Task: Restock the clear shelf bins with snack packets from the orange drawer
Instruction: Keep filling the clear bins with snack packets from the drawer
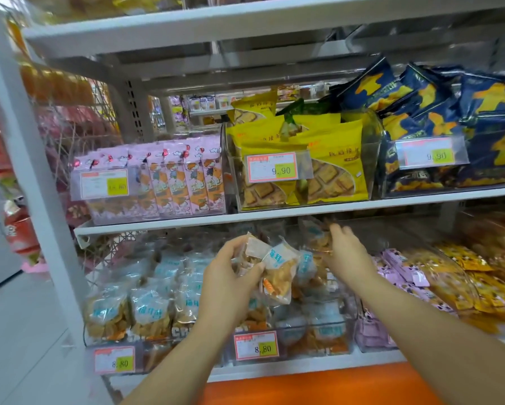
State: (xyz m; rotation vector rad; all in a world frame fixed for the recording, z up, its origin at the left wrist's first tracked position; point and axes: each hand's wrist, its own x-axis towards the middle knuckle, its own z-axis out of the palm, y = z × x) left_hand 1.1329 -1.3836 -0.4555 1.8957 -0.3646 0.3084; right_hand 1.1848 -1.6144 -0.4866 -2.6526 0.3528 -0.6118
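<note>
Clear snack packets (276, 268) are sitting gripped in my left hand (231, 277) while my right hand (347, 251) is reaching open-fingered into the bin (343, 327).

Orange drawer (318, 387), clear snack packets (279, 273) — pale-blue labels, navy-and-yellow packets (479, 112)

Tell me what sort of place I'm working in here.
Probably a shop's snack aisle: white shelves carry clear bins full of packaged snacks, each fronted by a printed price tag, such as 9.90. The left hand holds snack packets in front of the lower ones.
</note>
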